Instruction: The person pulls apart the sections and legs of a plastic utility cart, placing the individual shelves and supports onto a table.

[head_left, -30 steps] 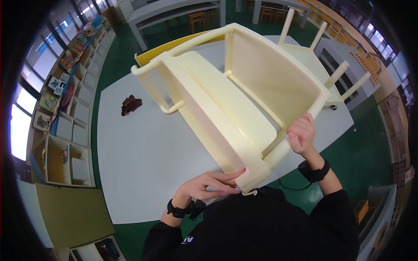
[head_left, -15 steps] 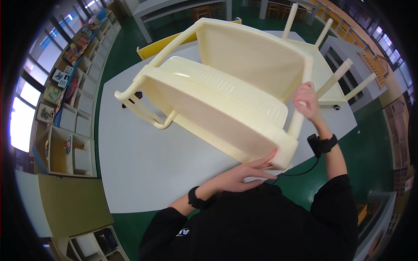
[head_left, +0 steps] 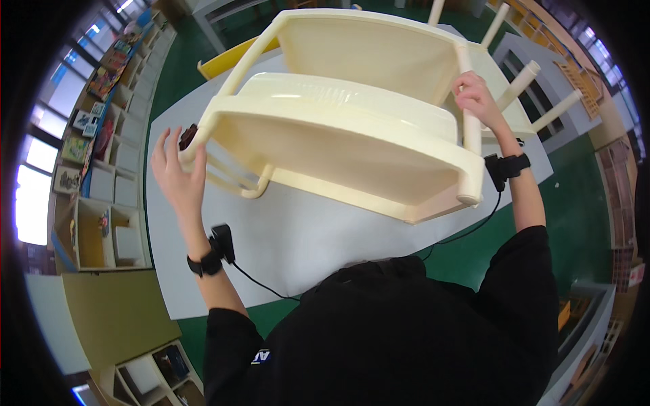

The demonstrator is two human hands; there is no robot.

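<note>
A cream plastic shelf unit [head_left: 352, 159], like a tiered trolley, lies tilted on its side on the grey table [head_left: 271, 237]. My right hand [head_left: 476, 100] has its fingers curled round the post at the unit's right side. At the left end, my left hand [head_left: 179, 172] is raised with fingers and thumb apart beside the curved cream handle [head_left: 254, 191]. Whether its fingertips touch the unit is hard to see. A small dark brown object [head_left: 188, 137] shows just behind those fingers; its kind is unclear.
Behind the unit at right stands another cream piece with several upright poles [head_left: 520, 86] and small casters. A yellow panel [head_left: 230, 59] is beyond the table's far left. Low shelves [head_left: 125, 183] line the left wall. Black cables [head_left: 264, 283] trail from both wrist devices.
My left hand has left the unit's near right corner and moved to its left end. The unit has turned and shifted slightly away; my right hand stays on the post, now farther from me.
</note>
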